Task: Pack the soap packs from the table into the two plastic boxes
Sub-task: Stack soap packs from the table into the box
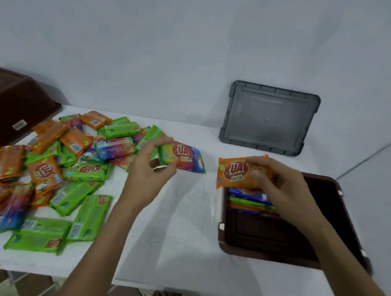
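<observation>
A heap of orange, green and multicoloured soap packs (51, 173) covers the left half of the white table (173, 226). My left hand (147, 167) grips a multicoloured soap pack (184, 158) just right of the heap, lifted above the table. My right hand (272, 177) holds an orange soap pack (234, 173) over the far left corner of a brown plastic box (263, 250) at the right. A few packs (248, 200) stand on edge inside that box at its far end. A second brown box (11, 107) lies tilted at the far left.
A grey lid (269, 118) leans against the white wall behind the right box. The table's front edge runs along the bottom, with tiled floor and a foot below it. Bare tabletop lies between the heap and the right box.
</observation>
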The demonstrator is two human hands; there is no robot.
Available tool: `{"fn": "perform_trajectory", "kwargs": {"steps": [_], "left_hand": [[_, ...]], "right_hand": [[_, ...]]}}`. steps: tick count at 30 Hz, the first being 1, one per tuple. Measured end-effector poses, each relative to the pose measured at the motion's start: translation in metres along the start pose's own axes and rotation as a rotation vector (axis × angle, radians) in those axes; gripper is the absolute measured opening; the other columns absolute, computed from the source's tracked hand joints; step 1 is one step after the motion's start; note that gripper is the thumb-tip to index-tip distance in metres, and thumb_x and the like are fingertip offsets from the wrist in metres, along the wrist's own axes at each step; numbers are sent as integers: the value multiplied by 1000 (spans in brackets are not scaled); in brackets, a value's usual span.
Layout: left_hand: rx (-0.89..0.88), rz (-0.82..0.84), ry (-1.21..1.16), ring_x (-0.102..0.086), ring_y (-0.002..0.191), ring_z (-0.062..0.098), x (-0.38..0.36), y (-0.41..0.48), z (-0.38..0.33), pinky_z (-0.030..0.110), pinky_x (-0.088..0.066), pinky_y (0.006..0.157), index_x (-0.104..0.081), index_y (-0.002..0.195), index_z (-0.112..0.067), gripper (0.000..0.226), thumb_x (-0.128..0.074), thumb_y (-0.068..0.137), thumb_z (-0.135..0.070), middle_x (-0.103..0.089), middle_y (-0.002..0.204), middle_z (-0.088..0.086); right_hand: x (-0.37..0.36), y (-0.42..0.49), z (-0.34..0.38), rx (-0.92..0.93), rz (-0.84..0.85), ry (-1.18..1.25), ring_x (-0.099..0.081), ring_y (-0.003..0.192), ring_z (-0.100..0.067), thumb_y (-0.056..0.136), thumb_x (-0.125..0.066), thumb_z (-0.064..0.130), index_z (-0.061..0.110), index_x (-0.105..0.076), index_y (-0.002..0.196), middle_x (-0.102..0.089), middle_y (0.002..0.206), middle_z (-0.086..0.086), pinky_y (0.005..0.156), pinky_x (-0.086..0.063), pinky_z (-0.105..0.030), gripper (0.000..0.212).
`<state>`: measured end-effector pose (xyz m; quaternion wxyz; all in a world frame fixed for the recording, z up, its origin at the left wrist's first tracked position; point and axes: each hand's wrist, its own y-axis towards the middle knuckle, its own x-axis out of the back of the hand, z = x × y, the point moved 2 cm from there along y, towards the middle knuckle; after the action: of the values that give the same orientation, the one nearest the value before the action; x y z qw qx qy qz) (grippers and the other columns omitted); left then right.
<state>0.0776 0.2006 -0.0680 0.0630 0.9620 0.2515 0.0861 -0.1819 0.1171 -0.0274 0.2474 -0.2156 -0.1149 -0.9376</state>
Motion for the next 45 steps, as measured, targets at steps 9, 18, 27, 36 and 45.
{"fn": "perform_trajectory", "kwargs": {"steps": [9,18,27,36,45], "left_hand": [[91,109,-283,-64,111,23,-83,-15,0,32,-56,82,-56,125,-16,45,-64,87,6,-58,131,6],[206,106,-288,-58,119,19,-111,-33,15,33,-59,75,-57,124,-24,43,-65,87,-3,-58,129,-2],[216,92,-278,-57,119,18,-112,-35,14,32,-59,75,-56,125,-24,44,-64,86,-6,-56,130,-2],[218,95,-284,-59,115,12,-112,-33,16,31,-59,72,-56,124,-25,44,-64,87,-3,-55,131,-4],[197,126,-242,-56,119,17,-112,-34,15,32,-59,77,-55,125,-27,45,-64,87,-5,-52,136,-3]], "right_hand": [[51,-49,-56,-180,212,14,-70,76,-11,88,-64,28,33,-66,119,-70,102,8,65,-55,-22,32],[23,-35,-100,-407,515,98,-62,112,-12,92,-64,15,22,-58,131,-60,128,3,89,-57,-37,41],[26,-33,-122,-513,495,182,-61,116,-16,91,-65,10,26,-63,123,-60,129,2,91,-57,-41,36],[7,-27,-127,-393,538,-123,-55,119,-11,88,-68,13,27,-58,131,-55,133,7,90,-57,-34,47],[4,-25,-121,-199,614,-530,-48,127,-10,92,-64,25,22,-52,139,-52,140,6,104,-47,-31,48]]}}
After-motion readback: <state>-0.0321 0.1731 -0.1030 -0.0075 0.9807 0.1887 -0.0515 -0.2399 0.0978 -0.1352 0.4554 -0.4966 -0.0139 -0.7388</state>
